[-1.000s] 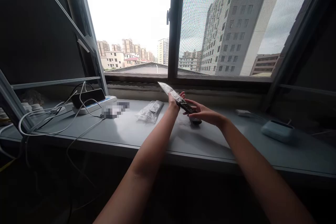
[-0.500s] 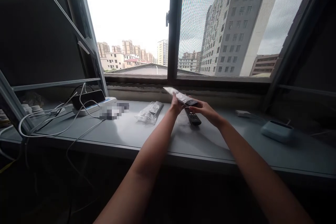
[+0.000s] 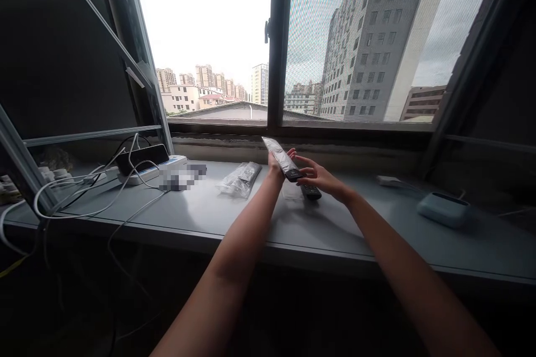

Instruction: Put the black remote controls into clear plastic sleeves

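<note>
My left hand is wrapped round a dark remote in a clear plastic sleeve, held tilted above the desk. Beside its lower end is my right hand, its fingers apart and holding nothing; whether the fingertips touch the sleeve is hard to tell. A black remote lies on the desk beneath my right hand, partly covered by it. Near it a flat clear plastic piece rests on the surface. Further left lie crumpled clear plastic bags.
On the left of the grey desk are a white power strip, a dark phone and tangled white cables. A white adapter and a blue-grey box sit at the right. A window stands behind.
The sleeved remote has turned, its near end now lower and further left. My right hand has let go of it and spread its fingers.
</note>
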Tool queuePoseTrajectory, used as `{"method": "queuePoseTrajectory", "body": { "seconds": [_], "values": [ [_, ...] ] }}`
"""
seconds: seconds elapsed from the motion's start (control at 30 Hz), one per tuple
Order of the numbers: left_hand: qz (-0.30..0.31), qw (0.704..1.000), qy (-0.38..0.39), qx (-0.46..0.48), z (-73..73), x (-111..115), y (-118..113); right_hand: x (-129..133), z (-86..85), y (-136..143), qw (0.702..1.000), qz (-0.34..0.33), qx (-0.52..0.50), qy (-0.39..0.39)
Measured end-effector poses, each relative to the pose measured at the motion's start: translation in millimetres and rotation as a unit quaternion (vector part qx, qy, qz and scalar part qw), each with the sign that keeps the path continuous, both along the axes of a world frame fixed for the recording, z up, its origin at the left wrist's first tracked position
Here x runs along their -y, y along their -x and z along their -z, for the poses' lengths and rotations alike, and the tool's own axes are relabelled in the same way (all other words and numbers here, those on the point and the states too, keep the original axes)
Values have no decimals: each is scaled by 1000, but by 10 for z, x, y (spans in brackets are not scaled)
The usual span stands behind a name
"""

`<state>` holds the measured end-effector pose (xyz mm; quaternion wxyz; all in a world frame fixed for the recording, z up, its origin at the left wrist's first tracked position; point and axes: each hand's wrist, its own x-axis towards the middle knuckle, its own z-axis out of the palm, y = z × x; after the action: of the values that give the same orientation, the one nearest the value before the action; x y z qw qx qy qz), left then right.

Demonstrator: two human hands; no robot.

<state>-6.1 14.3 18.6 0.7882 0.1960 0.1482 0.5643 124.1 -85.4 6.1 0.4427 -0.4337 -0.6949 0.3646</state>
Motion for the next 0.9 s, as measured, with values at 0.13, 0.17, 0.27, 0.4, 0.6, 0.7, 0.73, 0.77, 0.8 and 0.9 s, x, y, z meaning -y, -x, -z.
{"method": "queuePoseTrajectory", "body": {
  "seconds": [0.13,0.17,0.27,0.4,0.6,0.7,0.73,0.77,0.8,0.9],
  "values": [
    [41,997,-47,-51,14,54,-84,-63,70,-16,999,34,-2,-20],
    [54,995,-54,-66,14,70,-109,-76,83,-19,999,46,-6,-29],
    [89,990,-64,-91,6,126,-173,-98,88,-28,997,60,-9,-50],
    [120,985,-78,-97,-28,164,-192,-92,46,-26,996,54,1,-72],
    [27,996,-16,-83,-19,5,-47,-60,50,36,998,-1,23,-61],
    [9,993,25,-111,25,-67,35,-38,62,64,997,-33,60,-44],
    [15,992,29,-119,37,-76,51,-33,64,63,996,-35,68,-42],
    [23,992,29,-125,47,-77,60,-31,64,57,996,-33,74,-40],
    [29,991,29,-129,53,-73,61,-32,64,45,996,-28,80,-39],
    [38,990,32,-134,59,-49,35,-50,68,-4,993,-4,107,-50]
  ]
}}
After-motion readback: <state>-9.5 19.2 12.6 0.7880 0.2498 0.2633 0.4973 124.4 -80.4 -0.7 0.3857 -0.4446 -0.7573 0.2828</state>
